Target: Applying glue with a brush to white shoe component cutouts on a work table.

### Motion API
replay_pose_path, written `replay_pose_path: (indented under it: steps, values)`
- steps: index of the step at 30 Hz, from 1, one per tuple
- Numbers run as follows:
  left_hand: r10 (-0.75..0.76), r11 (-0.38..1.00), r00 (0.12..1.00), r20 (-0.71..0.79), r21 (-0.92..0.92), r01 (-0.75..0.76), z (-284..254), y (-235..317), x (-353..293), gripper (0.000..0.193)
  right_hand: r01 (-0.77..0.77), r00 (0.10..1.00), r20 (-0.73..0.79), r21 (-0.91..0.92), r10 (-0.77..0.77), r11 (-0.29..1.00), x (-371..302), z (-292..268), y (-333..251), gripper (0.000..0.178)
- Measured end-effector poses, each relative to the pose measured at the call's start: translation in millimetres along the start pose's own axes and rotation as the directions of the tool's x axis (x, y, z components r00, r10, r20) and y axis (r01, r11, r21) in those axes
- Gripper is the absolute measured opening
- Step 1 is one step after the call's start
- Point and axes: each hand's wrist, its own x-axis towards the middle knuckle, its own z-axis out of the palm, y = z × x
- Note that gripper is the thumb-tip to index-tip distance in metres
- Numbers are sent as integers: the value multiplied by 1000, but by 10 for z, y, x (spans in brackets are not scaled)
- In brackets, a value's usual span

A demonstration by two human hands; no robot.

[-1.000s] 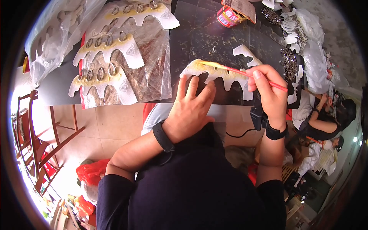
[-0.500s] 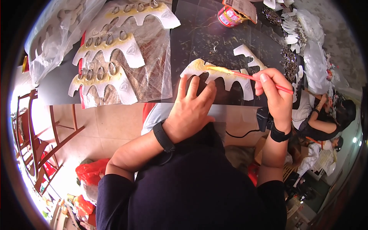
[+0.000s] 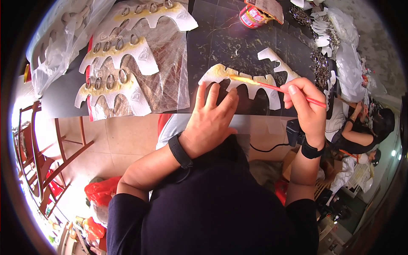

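My right hand (image 3: 307, 106) is closed around a thin red-handled brush (image 3: 272, 87) whose tip is coated in something yellow. That yellow tip lies over the upper part of a white scalloped cut-out piece (image 3: 261, 92), which has a yellowish smear (image 3: 219, 71) at its left end. My left hand (image 3: 209, 112) lies flat with its fingers spread, the fingertips on the lower edge of the same piece. A second white scalloped piece (image 3: 278, 67) lies just beyond, partly hidden by my right hand.
At left, several white scalloped pieces (image 3: 146, 63) bearing metal rings (image 3: 134, 39) lie on plastic film. A red tub (image 3: 250, 19) stands at the back on the dark tabletop (image 3: 216, 38). Metal parts (image 3: 321, 70) line the right side. Another person (image 3: 361, 129) sits at far right.
The brush tip has shifted slightly toward me over the white piece. My left hand stays spread in place, and the view has moved a little.
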Motion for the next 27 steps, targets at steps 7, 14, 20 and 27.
replay_pose_path:
  steps: [7,14,20,27]
  values:
    - [-3,1000,1000,2,-7,3,2,-1,2,71,1,999,33,37,-2,999,25,64,1,13]
    - [-1,1000,1000,15,9,1,-17,13,17,71,-34,999,-22,10,34,999,-1,3,24,14]
    - [10,1000,999,35,8,-10,-35,25,30,71,-28,998,-59,22,29,999,-7,-18,34,14]
    - [-7,1000,999,42,11,6,-20,28,20,73,-50,999,-6,45,50,998,-29,-44,7,13]
